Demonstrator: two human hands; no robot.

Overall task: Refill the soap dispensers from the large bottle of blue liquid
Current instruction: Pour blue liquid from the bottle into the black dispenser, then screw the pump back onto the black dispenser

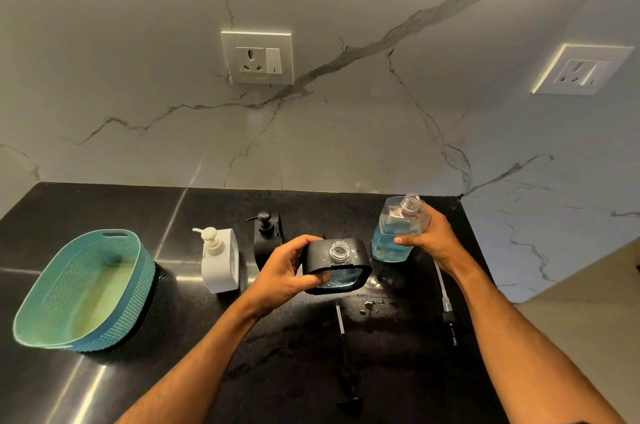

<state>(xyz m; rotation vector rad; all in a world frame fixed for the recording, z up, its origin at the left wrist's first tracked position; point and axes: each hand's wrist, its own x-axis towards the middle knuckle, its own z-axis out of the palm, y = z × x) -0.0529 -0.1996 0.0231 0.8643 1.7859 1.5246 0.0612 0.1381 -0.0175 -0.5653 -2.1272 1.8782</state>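
Two hands, left hand (pixel 282 273) gripping black dispenser (pixel 337 266), right hand (pixel 427 233) gripping blue-liquid bottle (pixel 398 233)

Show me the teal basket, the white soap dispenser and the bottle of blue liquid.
teal basket (pixel 145 268): head view, right wall.
white soap dispenser (pixel 225 261): head view, front of body.
bottle of blue liquid (pixel 389 243): head view, liquid-filled lower body.

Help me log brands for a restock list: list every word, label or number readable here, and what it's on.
No text can be read.
Wall socket: a small mark under the outlets, too blurred to read.
Bottle of blue liquid, black dispenser and white dispenser: no label shows.
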